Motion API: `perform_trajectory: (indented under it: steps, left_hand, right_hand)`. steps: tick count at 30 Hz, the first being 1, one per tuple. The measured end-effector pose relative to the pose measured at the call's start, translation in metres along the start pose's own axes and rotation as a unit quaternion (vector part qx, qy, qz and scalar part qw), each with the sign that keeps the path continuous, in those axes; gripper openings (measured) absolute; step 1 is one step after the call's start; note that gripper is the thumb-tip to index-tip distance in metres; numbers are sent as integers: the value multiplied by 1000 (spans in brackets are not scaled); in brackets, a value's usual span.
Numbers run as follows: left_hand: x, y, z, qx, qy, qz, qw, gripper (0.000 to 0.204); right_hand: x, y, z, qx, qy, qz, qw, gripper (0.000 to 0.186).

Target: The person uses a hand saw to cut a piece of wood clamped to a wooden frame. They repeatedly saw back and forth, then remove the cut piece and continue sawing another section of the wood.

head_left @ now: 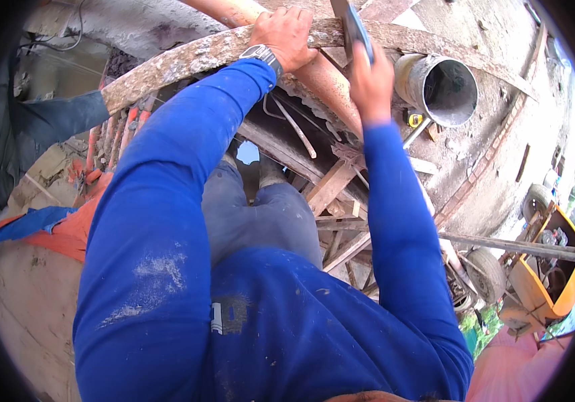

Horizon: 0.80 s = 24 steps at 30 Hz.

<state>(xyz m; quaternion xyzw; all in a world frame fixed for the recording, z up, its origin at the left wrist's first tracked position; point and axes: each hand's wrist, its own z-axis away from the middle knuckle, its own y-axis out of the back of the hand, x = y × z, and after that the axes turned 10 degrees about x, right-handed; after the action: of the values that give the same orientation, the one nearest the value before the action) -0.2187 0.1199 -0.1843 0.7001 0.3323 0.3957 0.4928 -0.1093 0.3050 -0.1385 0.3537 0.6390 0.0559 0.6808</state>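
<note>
A long, rough wooden board (pixel 187 65), crusted with dried mortar, runs across the upper part of the head view. My left hand (pixel 283 40), wearing a wristwatch (pixel 263 56), is closed over the board with its fingers on the far edge. Just right of it, my right hand (pixel 372 84) is wrapped round a flat, blue-grey bladed tool (pixel 350 25), held upright against the board. Only part of the blade shows, so its exact kind is unclear. A rusty orange pipe (pixel 331 87) passes beneath the board between my hands.
A grey cylindrical bucket (pixel 450 90) lies right of my right hand, near a yellow tape measure (pixel 414 120). Wooden scraps (pixel 331 184) sit below. Right stands a yellow wheelbarrow (pixel 572 281). Someone's dark clothing (pixel 59 117) meets the board's left end.
</note>
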Motion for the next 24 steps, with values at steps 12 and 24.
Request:
perform_trajectory:
  steps: [12,24]
  left_hand:
    - [-3,6,4,-20,18,-4,1000,62]
    - [-9,2,-4,-12,10,8,1000,61]
  right_hand:
    - [-38,172,218,-44,-189,-84,977,55]
    - [-9,15,30,1,-28,-9,1000,34]
